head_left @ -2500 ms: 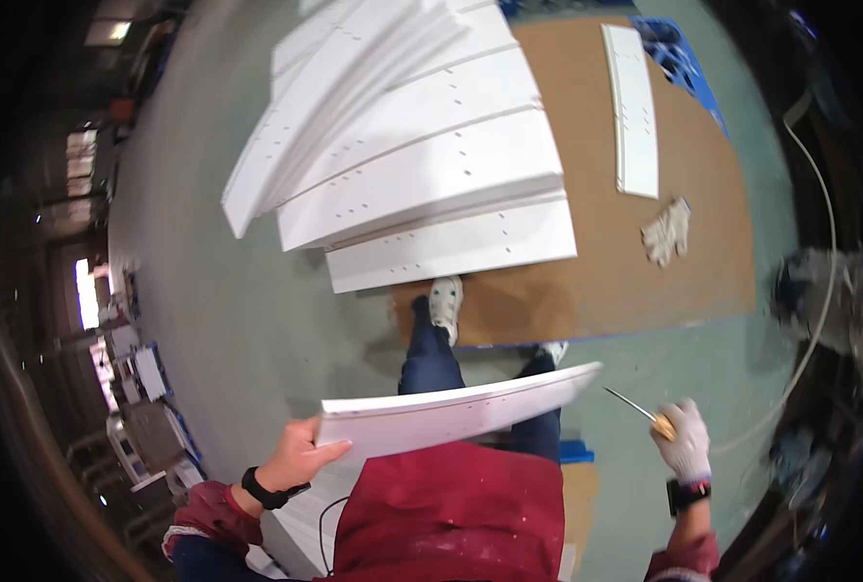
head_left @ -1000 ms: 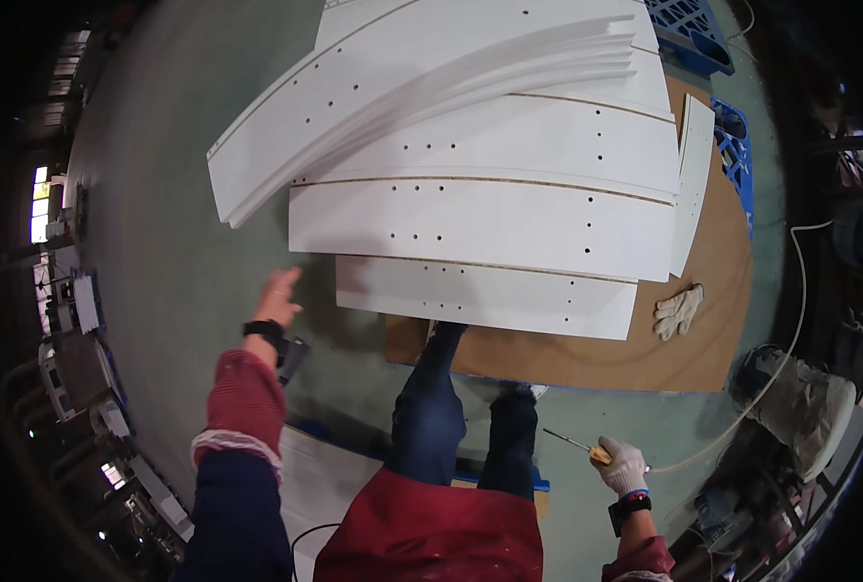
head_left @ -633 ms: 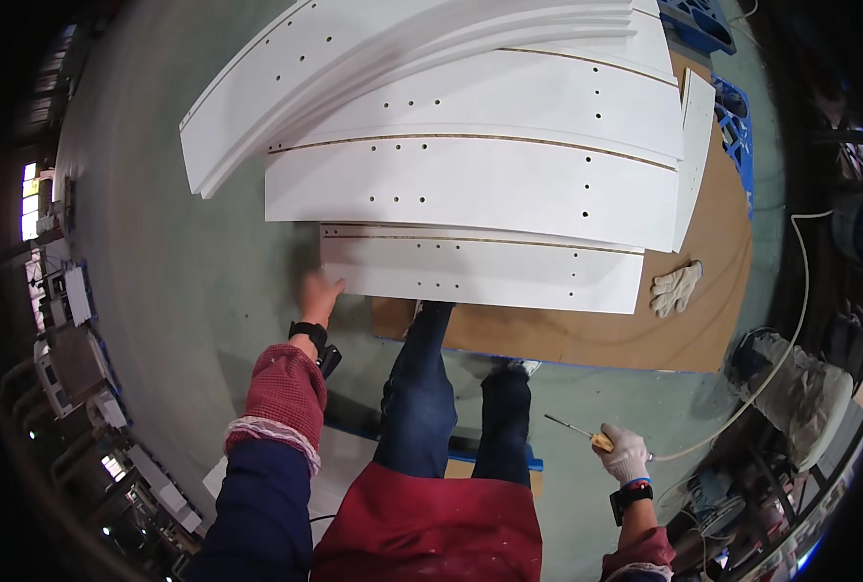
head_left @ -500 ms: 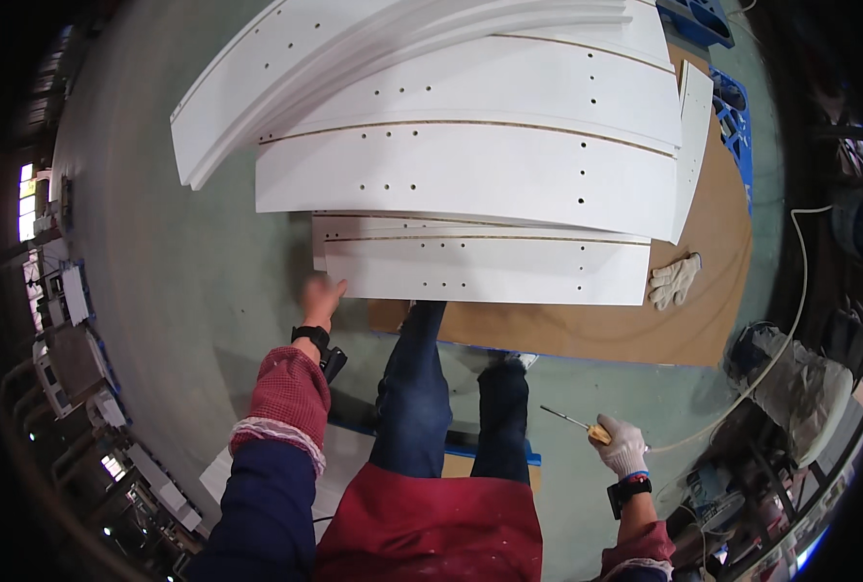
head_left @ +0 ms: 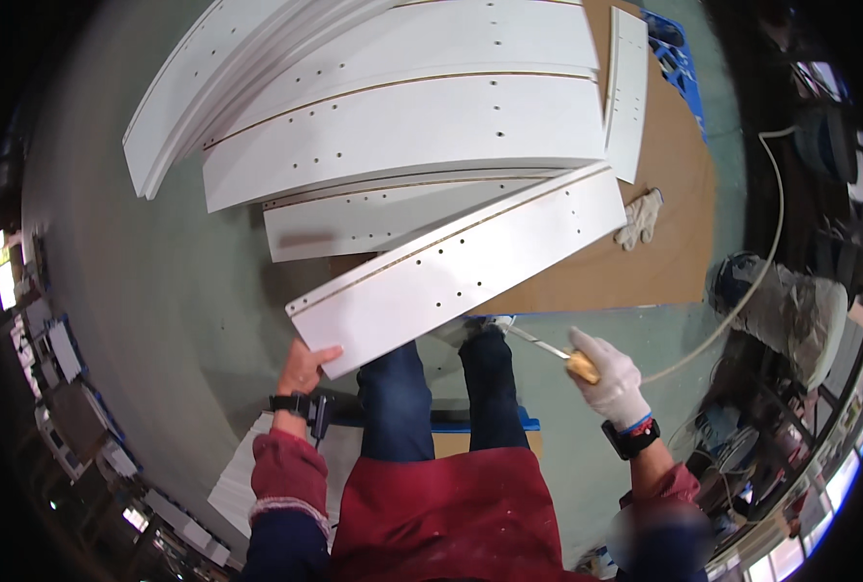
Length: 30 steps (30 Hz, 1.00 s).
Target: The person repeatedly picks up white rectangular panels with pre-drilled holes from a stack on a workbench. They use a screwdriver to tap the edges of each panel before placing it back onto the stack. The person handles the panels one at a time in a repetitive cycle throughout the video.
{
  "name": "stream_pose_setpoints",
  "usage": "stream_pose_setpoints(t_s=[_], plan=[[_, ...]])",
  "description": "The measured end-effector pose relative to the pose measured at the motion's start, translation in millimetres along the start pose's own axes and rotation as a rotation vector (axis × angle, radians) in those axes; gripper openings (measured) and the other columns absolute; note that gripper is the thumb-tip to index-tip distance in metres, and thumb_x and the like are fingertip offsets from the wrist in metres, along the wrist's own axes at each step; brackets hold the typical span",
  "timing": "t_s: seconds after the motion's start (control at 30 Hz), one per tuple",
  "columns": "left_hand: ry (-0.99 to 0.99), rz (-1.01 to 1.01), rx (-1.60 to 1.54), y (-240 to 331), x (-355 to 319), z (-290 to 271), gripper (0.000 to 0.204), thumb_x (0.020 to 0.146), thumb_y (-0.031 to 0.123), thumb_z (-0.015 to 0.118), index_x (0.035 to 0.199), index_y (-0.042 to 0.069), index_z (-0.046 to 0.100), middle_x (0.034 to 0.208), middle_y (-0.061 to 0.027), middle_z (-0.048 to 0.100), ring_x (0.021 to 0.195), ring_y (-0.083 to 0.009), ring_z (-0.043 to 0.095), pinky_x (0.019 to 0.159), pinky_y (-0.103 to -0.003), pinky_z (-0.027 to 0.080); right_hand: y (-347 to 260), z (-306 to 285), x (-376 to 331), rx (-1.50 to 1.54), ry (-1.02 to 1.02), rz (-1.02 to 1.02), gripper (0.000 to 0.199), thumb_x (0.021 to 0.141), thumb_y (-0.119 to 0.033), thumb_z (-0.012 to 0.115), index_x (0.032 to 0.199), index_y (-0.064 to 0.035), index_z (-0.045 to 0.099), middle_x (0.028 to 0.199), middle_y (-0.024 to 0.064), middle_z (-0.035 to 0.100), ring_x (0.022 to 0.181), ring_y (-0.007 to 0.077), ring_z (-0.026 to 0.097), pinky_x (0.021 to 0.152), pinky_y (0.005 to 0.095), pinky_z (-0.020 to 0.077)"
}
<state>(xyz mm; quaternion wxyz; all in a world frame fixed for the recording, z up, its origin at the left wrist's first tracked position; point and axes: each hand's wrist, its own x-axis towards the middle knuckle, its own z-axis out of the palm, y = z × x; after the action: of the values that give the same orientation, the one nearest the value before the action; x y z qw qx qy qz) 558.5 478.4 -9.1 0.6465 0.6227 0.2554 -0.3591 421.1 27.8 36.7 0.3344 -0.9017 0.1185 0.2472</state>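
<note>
My bare left hand [head_left: 305, 363] grips the near left corner of a white drilled panel [head_left: 470, 257], thumb on top and the other fingers beneath. The panel lies slanted, its far right end resting against the stacked white panels [head_left: 412, 121]. A groove with a brown edge runs along its upper side, and several small holes dot its face. In a white work glove, my right hand [head_left: 606, 380] is closed round the yellowish handle of a screwdriver [head_left: 548, 347], whose shaft points up and left. That hand is apart from the panel.
Brown cardboard [head_left: 587, 281] lies under the stacks. On it are a loose white glove [head_left: 639, 219] and a narrow drilled panel [head_left: 626, 97]. A blue plastic crate [head_left: 677, 73] stands beyond. A pale hose [head_left: 776, 228] curves along the right, near a plastic-covered object [head_left: 790, 310].
My left hand has taken hold of the front panel and pulled its left end toward me, turning it aslant. My right hand has moved up with the screwdriver. The view has shifted.
</note>
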Motion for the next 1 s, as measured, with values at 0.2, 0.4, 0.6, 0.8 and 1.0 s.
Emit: stream_pose_setpoints(t_s=[0.2,0.4,0.6,0.8,1.0], plan=[[0.016,0.132,0.044,11,-65,57,0.055,0.075,-0.001,0.065,0.128,-0.002,0.047,0.119,-0.0089,0.057,0.11,-0.0213,0.054,0.097,-0.034,0.041,-40,-63,12,-0.147,-0.038,0.11,0.04,0.079,-0.019,0.067,0.118,-0.0163,0.057,0.095,0.0129,0.066,0.086,0.0336,0.063,0.07,0.0427,0.0514],[0.134,0.274,0.061,34,-118,108,0.046,0.082,0.007,0.063,0.125,-0.003,0.05,0.114,-0.0112,0.06,0.103,-0.0235,0.059,0.093,-0.034,0.044,-10,-76,-7,-0.155,0.135,0.091,0.041,0.078,-0.018,0.067,0.117,-0.016,0.057,0.091,0.0165,0.066,0.087,0.0364,0.064,0.073,0.0437,0.0523],[0.098,0.526,0.657,95,-168,146,0.031,0.077,0.013,0.069,0.1,-0.008,0.062,0.084,-0.0164,0.067,0.077,-0.0198,0.065,0.069,-0.032,0.05,0,-71,-36,0.19,0.395,0.289,0.04,0.075,-0.017,0.07,0.114,-0.0126,0.061,0.096,0.0163,0.066,0.091,0.036,0.064,0.077,0.0391,0.0523],[-0.639,1.108,1.436,161,-177,185,0.025,0.076,0.002,0.062,0.1,-0.007,0.063,0.099,-0.0191,0.066,0.091,-0.0311,0.066,0.08,-0.037,0.055,3,-100,-103,0.152,-0.075,-0.078,0.042,0.068,-0.012,0.071,0.109,-0.0155,0.064,0.091,0.0121,0.066,0.083,0.0328,0.064,0.072,0.0385,0.0526],[-1.153,1.273,1.687,161,-179,214,0.026,0.075,0.008,0.059,0.096,-0.007,0.06,0.101,-0.018,0.065,0.097,-0.0278,0.064,0.08,-0.036,0.056,21,-76,-122,0.077,-0.053,-0.114,0.035,0.069,-0.019,0.07,0.103,-0.0151,0.065,0.087,0.0115,0.066,0.081,0.0332,0.064,0.068,0.0388,0.0526]])
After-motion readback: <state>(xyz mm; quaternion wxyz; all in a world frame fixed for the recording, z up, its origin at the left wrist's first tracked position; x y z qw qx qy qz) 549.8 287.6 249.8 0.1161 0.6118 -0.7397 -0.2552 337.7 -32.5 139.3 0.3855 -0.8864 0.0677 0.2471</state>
